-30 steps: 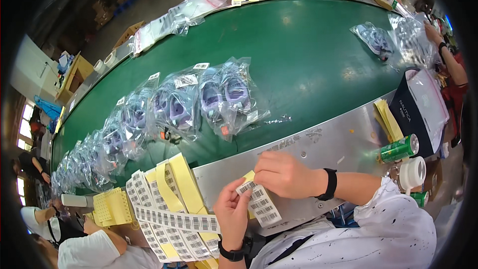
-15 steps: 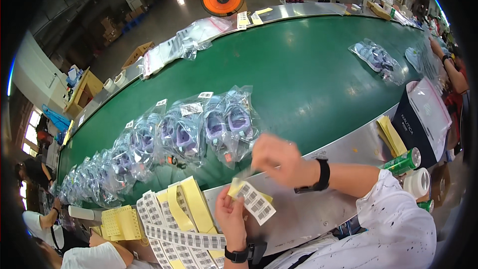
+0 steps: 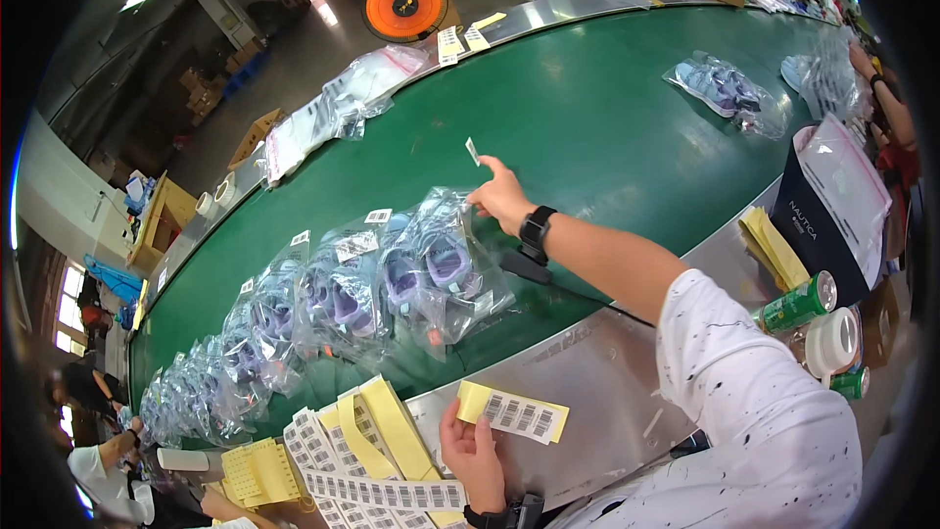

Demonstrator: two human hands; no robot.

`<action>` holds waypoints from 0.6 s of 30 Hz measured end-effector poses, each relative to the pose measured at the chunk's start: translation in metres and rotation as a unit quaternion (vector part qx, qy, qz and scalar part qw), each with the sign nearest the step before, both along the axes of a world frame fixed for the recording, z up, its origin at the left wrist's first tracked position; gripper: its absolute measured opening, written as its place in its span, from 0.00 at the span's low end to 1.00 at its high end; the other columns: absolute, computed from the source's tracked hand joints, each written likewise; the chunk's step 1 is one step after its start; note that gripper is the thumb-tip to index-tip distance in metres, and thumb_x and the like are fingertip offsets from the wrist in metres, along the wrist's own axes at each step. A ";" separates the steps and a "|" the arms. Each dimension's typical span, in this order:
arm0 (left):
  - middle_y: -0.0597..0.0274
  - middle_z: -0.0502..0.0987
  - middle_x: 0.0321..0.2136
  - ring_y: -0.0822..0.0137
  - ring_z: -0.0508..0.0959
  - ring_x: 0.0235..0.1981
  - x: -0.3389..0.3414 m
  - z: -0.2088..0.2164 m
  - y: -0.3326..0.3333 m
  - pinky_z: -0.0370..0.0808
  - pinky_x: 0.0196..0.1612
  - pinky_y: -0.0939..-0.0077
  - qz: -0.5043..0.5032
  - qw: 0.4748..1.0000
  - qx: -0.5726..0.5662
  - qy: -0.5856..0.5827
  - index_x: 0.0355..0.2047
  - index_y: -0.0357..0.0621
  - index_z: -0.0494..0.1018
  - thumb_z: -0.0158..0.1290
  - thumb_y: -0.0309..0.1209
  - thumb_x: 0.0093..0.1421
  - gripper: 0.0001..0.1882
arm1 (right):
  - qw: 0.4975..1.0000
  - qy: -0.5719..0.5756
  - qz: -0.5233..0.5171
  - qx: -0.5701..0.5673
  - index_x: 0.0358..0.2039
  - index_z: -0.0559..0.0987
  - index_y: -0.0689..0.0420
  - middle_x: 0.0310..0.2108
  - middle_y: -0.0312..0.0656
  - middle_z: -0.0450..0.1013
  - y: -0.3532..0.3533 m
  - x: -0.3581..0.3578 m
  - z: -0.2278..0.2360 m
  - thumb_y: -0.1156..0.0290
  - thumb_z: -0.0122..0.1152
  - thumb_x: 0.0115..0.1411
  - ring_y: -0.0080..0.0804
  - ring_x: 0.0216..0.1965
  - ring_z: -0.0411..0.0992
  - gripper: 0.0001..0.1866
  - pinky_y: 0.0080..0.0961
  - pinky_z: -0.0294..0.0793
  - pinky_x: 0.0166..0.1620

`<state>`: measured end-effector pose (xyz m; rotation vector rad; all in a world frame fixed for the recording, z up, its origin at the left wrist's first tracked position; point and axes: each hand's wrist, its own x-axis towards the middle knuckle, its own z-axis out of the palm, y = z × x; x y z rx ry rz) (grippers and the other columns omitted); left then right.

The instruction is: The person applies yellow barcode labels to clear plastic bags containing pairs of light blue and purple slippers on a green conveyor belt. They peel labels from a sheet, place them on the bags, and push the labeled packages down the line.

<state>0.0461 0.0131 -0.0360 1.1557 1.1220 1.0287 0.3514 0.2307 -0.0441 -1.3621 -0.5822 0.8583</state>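
My left hand [image 3: 474, 458], low in the middle, pinches a strip of barcode labels [image 3: 519, 414] on yellow backing paper. Out over the green belt [image 3: 587, 108] reaches my right hand [image 3: 505, 198], one small white barcode label [image 3: 472, 150] at its raised fingertip. Its other fingers are at the top edge of the nearest clear bag with a pair of light blue and lilac shoes [image 3: 439, 260]; whether they grip the plastic is hard to see. Several more bagged pairs [image 3: 264, 323] overlap in a row leftward, some with a white label at the top.
Barcode label sheets [image 3: 377, 490] and yellow backing strips lie left of my left hand on the metal edge. At right stand a dark box [image 3: 818, 225], a green can [image 3: 798, 302] and a white roll [image 3: 830, 341]. Another bagged pair [image 3: 725, 90] lies far right, near a co-worker's arm [image 3: 886, 103].
My right hand has moved from beside the label strip forward over the belt to the nearest bag, carrying one label. The left hand still holds the strip. The whole view has shifted slightly.
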 end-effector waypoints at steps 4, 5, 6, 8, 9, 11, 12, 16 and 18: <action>0.51 0.74 0.47 0.72 0.77 0.41 -0.003 0.002 -0.002 0.72 0.36 0.84 0.005 1.000 -0.010 0.005 0.57 0.34 0.61 0.47 0.18 0.61 0.23 | 0.999 -0.038 0.008 0.010 0.61 0.62 0.55 0.25 0.37 0.71 -0.038 -0.002 -0.017 0.84 0.62 0.47 0.25 0.24 0.69 0.39 0.25 0.71 0.25; 0.51 0.74 0.47 0.72 0.77 0.41 -0.002 0.005 0.000 0.72 0.37 0.84 0.000 1.000 -0.004 0.004 0.57 0.34 0.61 0.47 0.18 0.61 0.23 | 1.000 -0.017 0.022 0.006 0.60 0.63 0.56 0.25 0.37 0.71 -0.046 -0.001 -0.016 0.83 0.63 0.48 0.24 0.24 0.69 0.38 0.25 0.70 0.26; 0.51 0.74 0.47 0.71 0.77 0.41 -0.001 0.003 -0.001 0.72 0.37 0.84 0.003 1.000 -0.003 -0.004 0.57 0.34 0.61 0.47 0.18 0.61 0.23 | 0.999 0.005 0.037 0.002 0.59 0.64 0.57 0.26 0.37 0.71 -0.053 0.000 -0.016 0.82 0.63 0.48 0.24 0.25 0.69 0.36 0.24 0.70 0.26; 0.51 0.74 0.47 0.71 0.77 0.42 0.000 0.000 -0.001 0.72 0.38 0.84 0.006 1.000 0.002 -0.017 0.57 0.34 0.61 0.47 0.17 0.61 0.23 | 1.000 0.017 0.020 0.013 0.56 0.66 0.58 0.28 0.36 0.72 -0.056 0.008 -0.013 0.80 0.64 0.49 0.23 0.27 0.69 0.32 0.23 0.69 0.28; 0.50 0.74 0.48 0.70 0.77 0.42 0.003 0.003 -0.002 0.72 0.38 0.84 0.000 1.000 0.000 -0.012 0.57 0.33 0.61 0.47 0.17 0.61 0.23 | 0.999 0.008 -0.014 0.028 0.53 0.68 0.58 0.29 0.36 0.72 -0.051 0.022 -0.012 0.79 0.65 0.50 0.23 0.28 0.69 0.29 0.23 0.69 0.29; 0.50 0.74 0.48 0.70 0.77 0.42 0.005 0.001 -0.002 0.73 0.40 0.83 -0.001 1.000 0.011 -0.012 0.57 0.33 0.61 0.47 0.17 0.61 0.23 | 0.995 0.024 -0.076 0.060 0.39 0.75 0.58 0.31 0.35 0.73 -0.039 0.034 -0.002 0.74 0.67 0.51 0.24 0.32 0.69 0.15 0.24 0.69 0.33; 0.50 0.74 0.47 0.70 0.77 0.43 0.005 0.001 -0.003 0.73 0.40 0.83 0.000 1.000 0.016 -0.011 0.57 0.33 0.61 0.46 0.17 0.61 0.23 | 0.997 0.031 -0.055 0.034 0.37 0.75 0.58 0.32 0.36 0.73 -0.033 0.036 0.003 0.74 0.67 0.51 0.24 0.33 0.69 0.12 0.25 0.69 0.33; 0.50 0.74 0.47 0.69 0.77 0.43 0.005 0.000 -0.002 0.73 0.42 0.81 0.002 1.000 0.005 -0.003 0.57 0.33 0.61 0.46 0.17 0.61 0.23 | 0.996 0.078 0.008 -0.044 0.28 0.76 0.58 0.32 0.38 0.73 -0.012 0.035 0.004 0.74 0.66 0.51 0.29 0.34 0.70 0.06 0.28 0.71 0.35; 0.50 0.74 0.47 0.68 0.77 0.44 0.004 0.002 -0.003 0.73 0.43 0.80 0.000 1.000 -0.004 0.006 0.57 0.33 0.61 0.46 0.17 0.61 0.23 | 0.992 0.106 0.031 -0.059 0.28 0.76 0.59 0.32 0.39 0.72 -0.007 0.028 -0.001 0.74 0.66 0.51 0.30 0.35 0.71 0.06 0.29 0.73 0.36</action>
